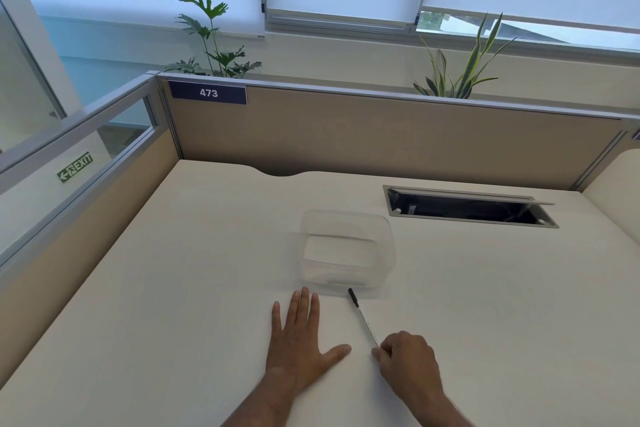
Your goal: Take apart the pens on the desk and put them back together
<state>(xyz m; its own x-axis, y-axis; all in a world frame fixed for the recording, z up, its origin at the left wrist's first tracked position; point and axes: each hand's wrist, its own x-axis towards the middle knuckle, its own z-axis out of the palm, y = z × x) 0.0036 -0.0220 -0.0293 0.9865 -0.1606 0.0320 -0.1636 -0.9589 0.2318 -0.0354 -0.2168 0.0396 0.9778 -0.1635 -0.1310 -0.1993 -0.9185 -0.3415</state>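
Observation:
One clear-barrelled pen (362, 316) with a black cap lies on the cream desk (173, 305), its capped end pointing away toward a clear plastic container (347, 250). My right hand (408, 362) pinches the pen's near end between its fingertips. My left hand (300, 335) rests flat on the desk to the left of the pen, fingers spread, holding nothing. The container looks empty and stands just beyond both hands.
An open cable hatch (469, 206) is cut into the desk at the back right. Beige partition panels (363, 135) close off the back and left sides; a label reads 473. Plants stand behind the partition.

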